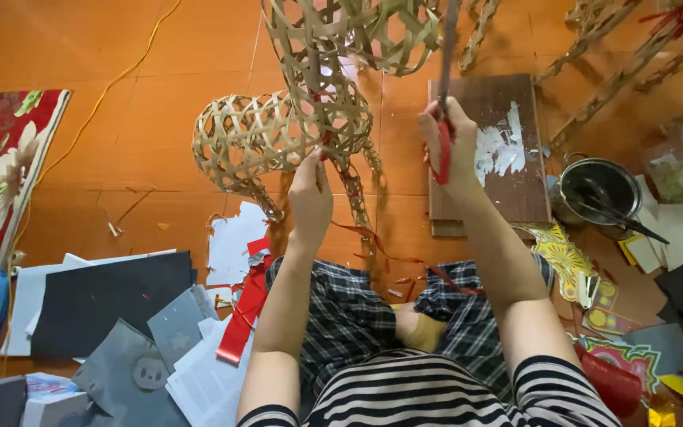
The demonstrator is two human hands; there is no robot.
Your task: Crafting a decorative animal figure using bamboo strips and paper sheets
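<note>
A woven bamboo lattice frame (278,134), shaped like an animal with thin legs, hangs in front of me over the orange floor. My left hand (311,192) pinches the frame at a joint where a red ribbon is tied. My right hand (450,146) is raised beside it, closed around a long thin blade with a red handle (443,150) that points upward. A red ribbon (373,241) trails from the frame down toward my lap.
Grey, black and white paper sheets (112,304) lie at the left, with a red paper strip (245,304). A wooden board (499,150) smeared white sits ahead, a metal pot with a brush (598,190) to its right. More bamboo frames (634,55) lie top right.
</note>
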